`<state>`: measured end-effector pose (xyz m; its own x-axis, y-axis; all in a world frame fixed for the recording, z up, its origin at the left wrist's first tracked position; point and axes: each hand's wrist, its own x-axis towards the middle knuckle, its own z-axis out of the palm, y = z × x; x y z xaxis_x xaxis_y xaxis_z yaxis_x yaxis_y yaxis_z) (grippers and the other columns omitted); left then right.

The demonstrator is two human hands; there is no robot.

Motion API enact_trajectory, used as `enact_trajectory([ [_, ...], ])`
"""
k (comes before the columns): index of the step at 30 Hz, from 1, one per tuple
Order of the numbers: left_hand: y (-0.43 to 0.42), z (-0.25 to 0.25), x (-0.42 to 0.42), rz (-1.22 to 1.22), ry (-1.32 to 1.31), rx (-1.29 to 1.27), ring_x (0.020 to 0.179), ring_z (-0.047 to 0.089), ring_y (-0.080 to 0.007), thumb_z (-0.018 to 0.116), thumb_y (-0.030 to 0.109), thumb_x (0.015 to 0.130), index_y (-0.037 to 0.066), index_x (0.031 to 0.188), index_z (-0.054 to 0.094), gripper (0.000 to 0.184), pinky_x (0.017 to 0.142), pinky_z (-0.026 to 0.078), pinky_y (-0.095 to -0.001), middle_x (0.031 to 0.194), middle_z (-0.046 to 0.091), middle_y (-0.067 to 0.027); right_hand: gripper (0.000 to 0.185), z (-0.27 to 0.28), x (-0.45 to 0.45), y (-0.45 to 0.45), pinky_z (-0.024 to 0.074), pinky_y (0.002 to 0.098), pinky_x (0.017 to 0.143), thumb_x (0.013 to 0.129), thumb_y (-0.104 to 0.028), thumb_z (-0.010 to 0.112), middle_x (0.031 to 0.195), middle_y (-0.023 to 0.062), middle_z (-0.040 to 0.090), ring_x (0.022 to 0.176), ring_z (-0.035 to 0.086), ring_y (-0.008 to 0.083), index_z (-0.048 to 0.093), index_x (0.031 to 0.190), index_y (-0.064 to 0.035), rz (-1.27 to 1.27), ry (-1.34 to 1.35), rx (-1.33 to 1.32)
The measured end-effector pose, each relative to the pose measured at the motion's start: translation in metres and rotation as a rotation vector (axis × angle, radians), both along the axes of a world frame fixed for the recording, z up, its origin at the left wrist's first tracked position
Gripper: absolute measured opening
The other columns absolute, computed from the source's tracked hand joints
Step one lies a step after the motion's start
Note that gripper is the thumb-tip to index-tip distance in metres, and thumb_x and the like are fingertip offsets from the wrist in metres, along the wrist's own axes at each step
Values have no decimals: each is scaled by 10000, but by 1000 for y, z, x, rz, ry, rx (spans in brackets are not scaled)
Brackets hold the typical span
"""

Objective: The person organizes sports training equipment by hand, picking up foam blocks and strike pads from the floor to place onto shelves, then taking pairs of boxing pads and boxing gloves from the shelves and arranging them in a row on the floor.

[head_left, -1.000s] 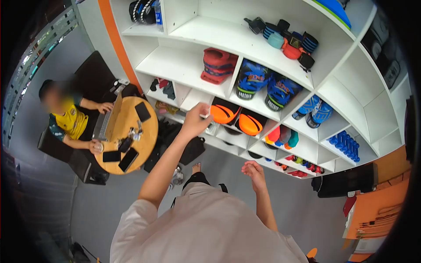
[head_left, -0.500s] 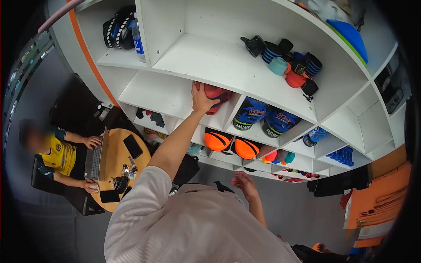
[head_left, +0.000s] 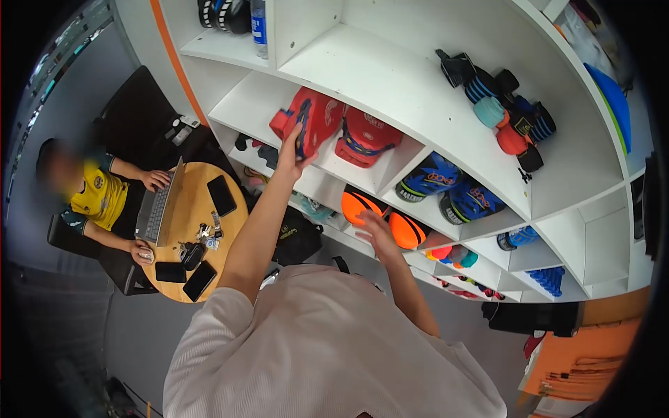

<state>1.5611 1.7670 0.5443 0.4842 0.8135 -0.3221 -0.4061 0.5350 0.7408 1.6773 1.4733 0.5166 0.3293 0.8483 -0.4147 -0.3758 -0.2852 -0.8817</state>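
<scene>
My left hand [head_left: 293,159] grips a red boxing glove [head_left: 322,117] with a dark strap by its cuff, at the front of a shelf compartment. A second red boxing glove [head_left: 369,134] rests on the shelf just to its right. My right hand [head_left: 378,237], its fingers apart, holds nothing. It hovers in front of the lower shelves, near two orange and black rounded pads [head_left: 408,230]. Blue boxing gloves [head_left: 431,175] sit in the compartment to the right of the red ones.
The white shelf unit [head_left: 390,63] fills the upper view, with rolled hand wraps [head_left: 512,141] and a water bottle [head_left: 258,29]. At left a person [head_left: 104,195] sits at a round table [head_left: 182,228] with a laptop [head_left: 162,212], phones and keys. A black bag [head_left: 298,233] stands below the shelves.
My left hand has drawn one red boxing glove leftward, uncovering the second beside it. My right hand has risen toward the orange pads. The view has shifted, too.
</scene>
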Motion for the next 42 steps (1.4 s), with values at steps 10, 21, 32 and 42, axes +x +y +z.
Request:
enact_trajectory([
  [10, 14, -34, -35, -318, -271, -499, 1122, 500, -412, 662, 647, 735, 12, 1304, 456, 877, 885, 534, -466, 1337, 408, -234, 1108, 27, 39, 161, 390, 544, 999, 589, -539, 847, 1360, 199, 264, 1277, 302, 380, 234, 1416, -129, -558, 688, 47],
  [21, 3, -45, -13, -94, -14, -258, 1027, 601, -232, 810, 269, 693, 55, 1159, 553, 574, 909, 503, -381, 1116, 605, -106, 521, -5, 36, 164, 560, 388, 825, 766, -167, 719, 1145, 166, 575, 1041, 597, 312, 474, 1207, -38, -488, 768, 186],
  [32, -96, -81, -119, -65, -363, -235, 1176, 547, -299, 681, 182, 741, 31, 1286, 445, 613, 1034, 424, -455, 1260, 564, -153, 595, -19, -24, -1, 362, 505, 1067, 760, -72, 611, 1289, 121, 534, 1252, 479, 315, 413, 1321, -61, -63, 885, 336],
  [42, -335, -161, -196, 179, -370, -407, 933, 658, -241, 663, 149, 749, 45, 1020, 617, 294, 950, 495, -404, 1009, 675, -96, 771, -85, 20, -199, 328, 505, 1073, 762, -235, 638, 1421, 112, 427, 1292, 420, 309, 302, 1440, -89, 79, 521, 335],
])
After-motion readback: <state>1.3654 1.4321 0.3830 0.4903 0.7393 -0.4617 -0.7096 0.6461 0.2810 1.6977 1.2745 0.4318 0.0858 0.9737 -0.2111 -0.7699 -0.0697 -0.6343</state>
